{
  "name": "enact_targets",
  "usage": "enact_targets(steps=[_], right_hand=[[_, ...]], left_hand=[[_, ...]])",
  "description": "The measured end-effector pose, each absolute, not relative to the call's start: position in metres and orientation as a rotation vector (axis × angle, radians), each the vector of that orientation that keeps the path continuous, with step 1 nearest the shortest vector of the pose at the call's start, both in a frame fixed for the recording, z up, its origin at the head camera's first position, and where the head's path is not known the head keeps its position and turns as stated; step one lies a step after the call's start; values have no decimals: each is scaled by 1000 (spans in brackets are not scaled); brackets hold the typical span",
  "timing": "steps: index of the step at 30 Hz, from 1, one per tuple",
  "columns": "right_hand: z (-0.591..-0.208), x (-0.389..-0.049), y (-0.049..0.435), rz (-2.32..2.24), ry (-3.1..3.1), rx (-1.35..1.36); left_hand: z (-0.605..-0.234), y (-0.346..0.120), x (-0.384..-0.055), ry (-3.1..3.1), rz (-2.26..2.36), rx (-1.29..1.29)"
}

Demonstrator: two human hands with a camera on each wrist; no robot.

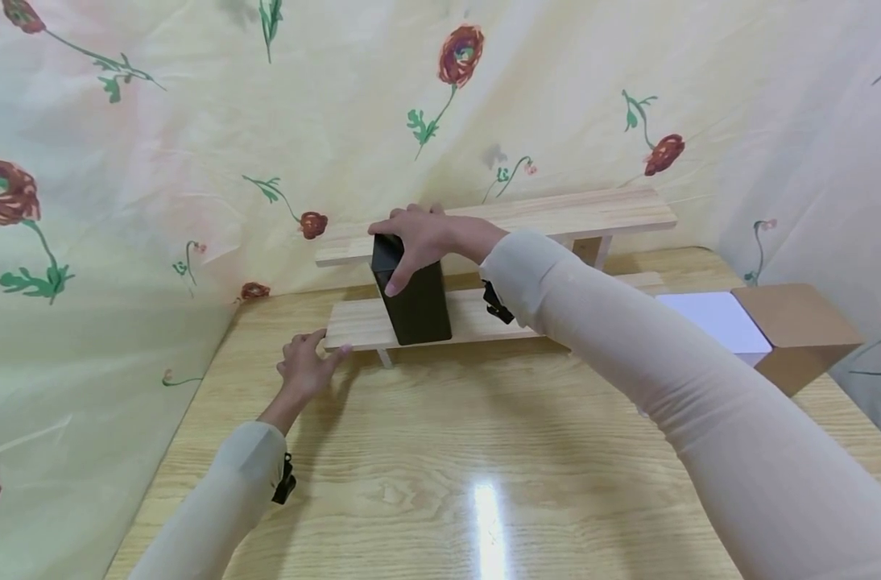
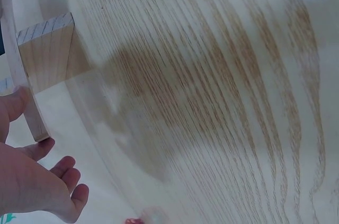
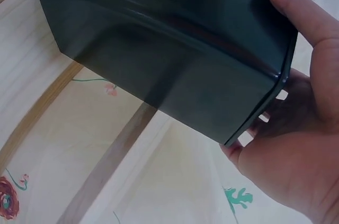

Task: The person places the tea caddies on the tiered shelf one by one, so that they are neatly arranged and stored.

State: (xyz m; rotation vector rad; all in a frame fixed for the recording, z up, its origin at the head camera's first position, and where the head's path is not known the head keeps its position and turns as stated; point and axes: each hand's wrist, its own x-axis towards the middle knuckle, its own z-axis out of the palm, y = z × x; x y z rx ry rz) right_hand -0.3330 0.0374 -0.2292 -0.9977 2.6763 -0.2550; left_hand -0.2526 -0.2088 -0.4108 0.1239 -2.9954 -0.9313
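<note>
A tall black box [image 1: 417, 302] stands upright on the lower board of a two-tier wooden shelf [image 1: 361, 322], near its left end. From above, my right hand [image 1: 422, 239] grips the box's top, thumb on the near side and fingers over the far side. In the right wrist view the box's smooth dark wall [image 3: 159, 49] fills the upper middle, the palm close to its top end. My left hand [image 1: 306, 366] holds the left end of the lower board, thumb at its front edge. The left wrist view has the index finger under the board's corner [image 2: 39, 128].
The shelf's upper board [image 1: 578, 213] runs behind the box. Over on the right of the wooden table [image 1: 426, 451] are a white box [image 1: 712, 318] and a brown box [image 1: 799, 314], partly behind my right sleeve. Flower-patterned cloth [image 1: 339, 97] hangs behind and at both sides.
</note>
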Motion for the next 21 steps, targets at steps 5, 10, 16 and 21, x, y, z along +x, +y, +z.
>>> enact_targets(steps=[5,10,16,21], right_hand=[[-228,-332,36,-219,2658,-979],[-225,-329,39,-174,2660,-982],[-221,-322,52,-113,2682,-1049],[-221,-314,74,-96,2725,-1109]], left_hand=[[-413,-210,-254,-2993,-931,119],[-412,-209,-254,-2983,-942,116],[-412,-207,-253,-2976,-947,126],[-414,-205,-252,-2962,-963,122]])
